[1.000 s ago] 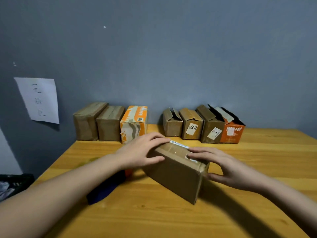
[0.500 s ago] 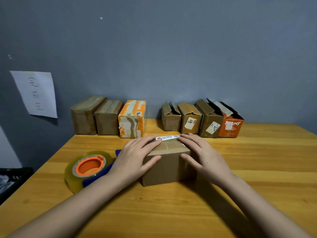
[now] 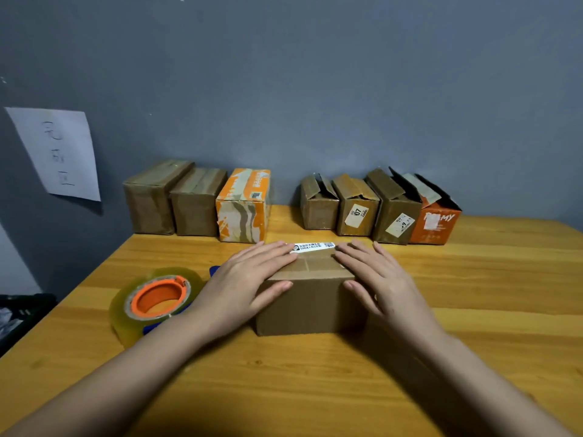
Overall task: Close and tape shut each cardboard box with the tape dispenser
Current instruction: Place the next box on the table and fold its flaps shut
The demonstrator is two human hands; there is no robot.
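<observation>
On the wooden table (image 3: 473, 279), both hands' straight fingers (image 3: 271, 252) press the box (image 3: 310, 305).

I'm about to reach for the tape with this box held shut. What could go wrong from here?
1. Both hands, left and right, press the box flaps down; lifting one for the tape dispenser may let the flaps spring up.
2. The box may slide on the smooth table when taped one-handed.
</observation>
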